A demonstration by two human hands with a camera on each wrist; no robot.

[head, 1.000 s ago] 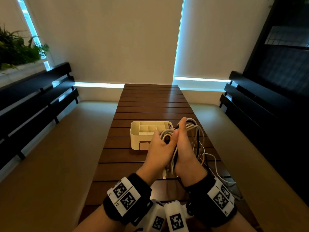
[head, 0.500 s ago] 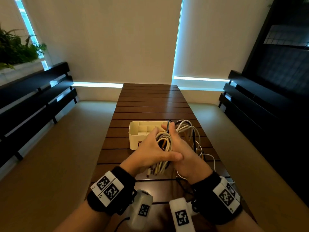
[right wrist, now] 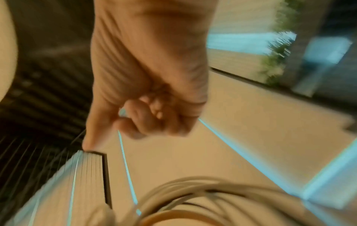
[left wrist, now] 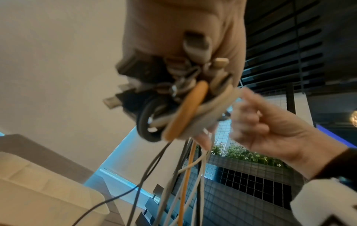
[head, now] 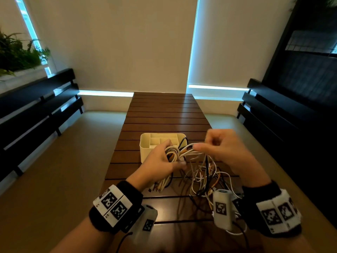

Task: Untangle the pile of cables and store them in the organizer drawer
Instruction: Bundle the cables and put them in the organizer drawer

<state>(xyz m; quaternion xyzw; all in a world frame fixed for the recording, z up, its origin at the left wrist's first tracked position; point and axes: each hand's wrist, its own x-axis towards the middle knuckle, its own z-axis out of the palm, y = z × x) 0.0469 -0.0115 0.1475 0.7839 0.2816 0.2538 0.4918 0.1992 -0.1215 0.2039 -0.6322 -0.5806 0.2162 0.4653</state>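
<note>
My left hand [head: 159, 160] grips a looped bundle of cables [head: 173, 152], white, orange and black, a little above the table. The left wrist view shows the same bundle [left wrist: 185, 110] with plug ends sticking out under my curled left hand [left wrist: 173, 30]. My right hand [head: 224, 148] is to the right of it, fingers curled, pinching a white cable [head: 189, 145] that runs out of the bundle. Loose strands [head: 204, 176] hang down onto the table. The white organizer [head: 145, 148] stands just behind my left hand, its drawer hidden.
The slatted brown table [head: 164, 110] stretches away beyond the organizer. Dark benches [head: 36, 106] line both sides, and a plant [head: 16, 55] sits far left. The right wrist view is blurred and shows my right hand [right wrist: 154, 91] above cable loops [right wrist: 193, 191].
My hands were pressed together around the bundle and have now pulled apart. The right hand moved right and up with one white strand, and loose cables now hang between the hands.
</note>
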